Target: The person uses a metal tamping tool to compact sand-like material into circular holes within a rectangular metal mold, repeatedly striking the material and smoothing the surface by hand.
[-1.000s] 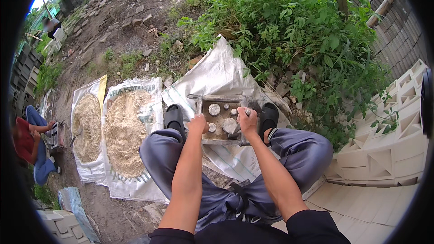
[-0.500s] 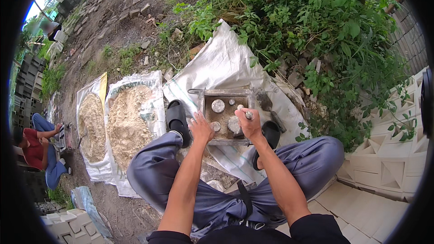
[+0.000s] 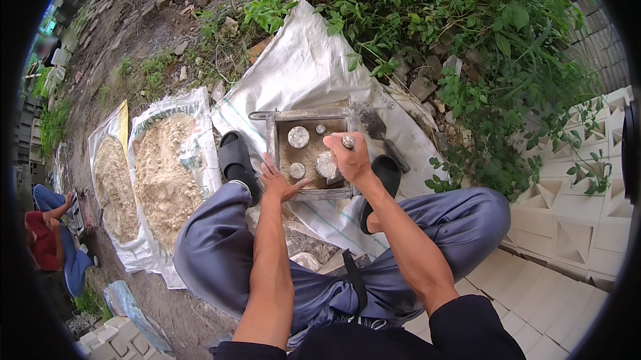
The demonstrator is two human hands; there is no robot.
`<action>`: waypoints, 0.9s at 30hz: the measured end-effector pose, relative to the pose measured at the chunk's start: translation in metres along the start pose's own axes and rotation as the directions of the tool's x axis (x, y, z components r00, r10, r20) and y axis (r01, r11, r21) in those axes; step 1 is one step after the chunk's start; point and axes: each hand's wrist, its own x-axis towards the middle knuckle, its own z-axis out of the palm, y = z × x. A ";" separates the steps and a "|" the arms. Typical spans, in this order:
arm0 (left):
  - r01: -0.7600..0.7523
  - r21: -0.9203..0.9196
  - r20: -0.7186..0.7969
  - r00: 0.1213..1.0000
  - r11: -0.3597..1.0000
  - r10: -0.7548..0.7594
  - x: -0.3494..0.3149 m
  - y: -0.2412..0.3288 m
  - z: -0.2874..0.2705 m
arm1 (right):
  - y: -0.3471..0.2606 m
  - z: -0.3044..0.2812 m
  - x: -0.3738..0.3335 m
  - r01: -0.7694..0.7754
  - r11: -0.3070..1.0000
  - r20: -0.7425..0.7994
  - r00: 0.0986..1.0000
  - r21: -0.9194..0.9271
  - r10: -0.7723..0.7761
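A square mould frame [image 3: 311, 115] lies on the white sack, holding greyish sand and several round discs. My left hand [image 3: 280, 183] rests on its left wall with fingers spread, beside a small pale disc [image 3: 297, 170]. My right hand [image 3: 350, 160] is closed around an upright tool [image 3: 348, 141] with a rounded, shiny handle end, over the frame's right side. The tool's lower part is mostly hidden by the hand, so its kind is unclear. Under that hand sits a large disc [image 3: 325, 164], partly covered. Another large disc [image 3: 298, 136] and a tiny one [image 3: 320, 130] lie farther back.
Two sacks bearing pale sandy powder [image 3: 170, 170] lie to the left. A dark-handled tool [image 3: 396, 155] rests right of the frame, near my sandal [image 3: 386, 176]. Leafy plants [image 3: 461, 33] grow behind; pale patterned blocks [image 3: 574, 206] stand right. Another person [image 3: 50, 233] sits far left.
The whole view has shifted, placing the scene farther left and higher. My left thumb now stretches out over the near wall. My right hand has moved slightly away from me, covering a small disc.
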 end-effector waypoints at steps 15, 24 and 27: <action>0.055 0.026 0.102 0.993 0.998 -0.057 0.003 -0.008 -0.004 | -0.002 0.022 -0.050 0.362 0.910 -0.016 0.928 -0.203 -0.373; 0.050 -0.045 0.114 0.992 0.998 -0.045 0.002 -0.005 -0.003 | -0.008 0.011 -0.035 0.138 0.975 -0.144 0.976 -0.174 -0.164; 0.066 -0.035 0.146 0.987 0.997 -0.060 0.001 0.002 -0.006 | -0.009 0.016 -0.029 0.250 0.925 -0.094 0.953 -0.285 -0.287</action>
